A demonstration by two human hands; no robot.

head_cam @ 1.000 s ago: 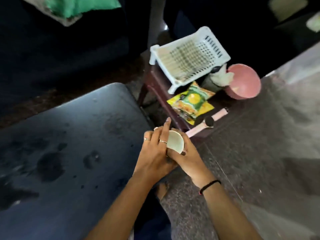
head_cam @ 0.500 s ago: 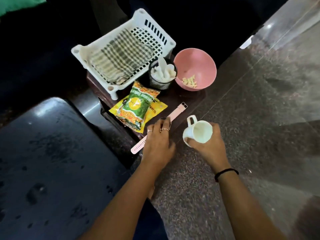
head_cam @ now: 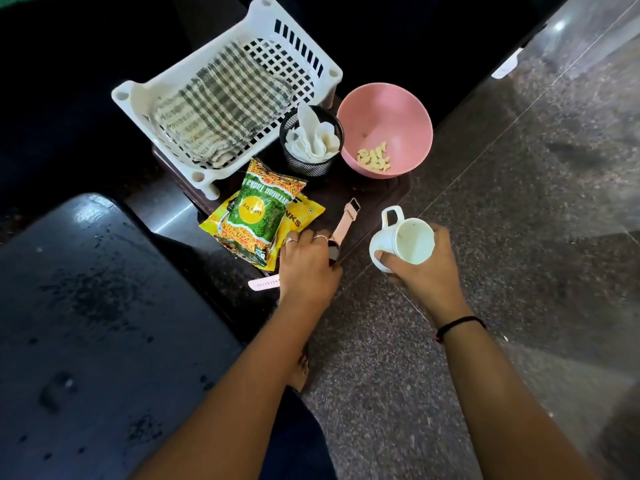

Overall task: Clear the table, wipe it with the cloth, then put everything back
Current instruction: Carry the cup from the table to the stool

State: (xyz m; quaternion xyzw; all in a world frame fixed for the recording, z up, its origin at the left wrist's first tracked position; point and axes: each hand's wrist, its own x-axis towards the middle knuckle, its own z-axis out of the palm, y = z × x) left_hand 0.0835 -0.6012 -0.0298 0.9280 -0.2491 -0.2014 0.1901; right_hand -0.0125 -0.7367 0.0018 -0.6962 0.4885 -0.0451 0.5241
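Note:
My left hand [head_cam: 306,268] lies over the face of a pink wristwatch [head_cam: 346,221], fingers curled round it at the front edge of a small brown stool [head_cam: 381,192]. One strap end sticks out to the left of my hand. My right hand [head_cam: 420,275] holds a white cup [head_cam: 408,242] above the floor, just right of the stool, its handle pointing away from me. A checked cloth [head_cam: 221,109] lies in a white plastic basket [head_cam: 138,95] at the stool's back. The dark, wet-looking table [head_cam: 86,323] fills the lower left.
On the stool stand a black mesh holder [head_cam: 308,164] with white tissues, a pink bowl [head_cam: 398,109] with a few pale snack pieces, and a green snack packet [head_cam: 256,216] on a yellow one [head_cam: 301,216]. Speckled stone floor spreads right. My bare foot [head_cam: 299,372] shows below.
My hands have separated: the right one carried the white cup off to the right, the left one went forward onto the pink watch. The view has swung toward the stool.

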